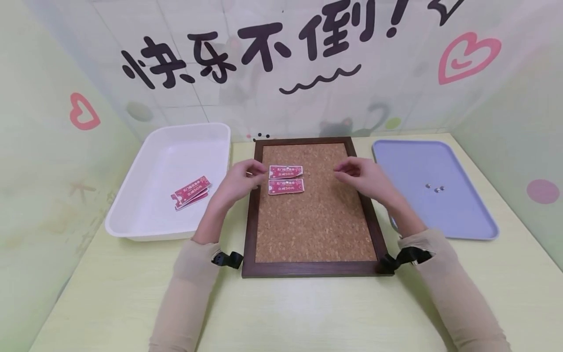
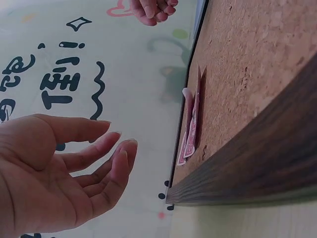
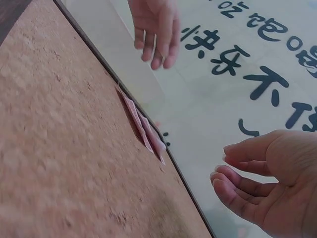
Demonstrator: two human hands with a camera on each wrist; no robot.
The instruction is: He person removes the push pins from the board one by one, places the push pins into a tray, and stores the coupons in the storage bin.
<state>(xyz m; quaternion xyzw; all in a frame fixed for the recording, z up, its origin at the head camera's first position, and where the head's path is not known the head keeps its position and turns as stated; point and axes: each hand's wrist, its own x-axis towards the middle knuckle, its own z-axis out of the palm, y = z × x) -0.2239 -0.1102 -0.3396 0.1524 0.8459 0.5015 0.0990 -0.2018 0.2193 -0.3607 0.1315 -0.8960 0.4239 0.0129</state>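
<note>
Two pink coupons, an upper coupon (image 1: 279, 172) and a lower coupon (image 1: 294, 186), lie one below the other on the left of a cork board (image 1: 316, 225) with a dark wooden frame. A small shiny pin head shows near the top of each. My left hand (image 1: 239, 181) hovers by the board's left edge, just beside the coupons, fingers loosely bent and holding nothing. Over the board's right side is my right hand (image 1: 362, 177), apart from the coupons; its relaxed fingers (image 3: 237, 191) have nothing between them in the right wrist view.
At the left, a white tray (image 1: 127, 195) holds several more pink coupons (image 1: 191, 192) in a loose pile. A lilac tray (image 1: 462, 215) on the right carries a few small silver pins (image 1: 437, 190). Behind the board stands a printed wall (image 1: 255, 102).
</note>
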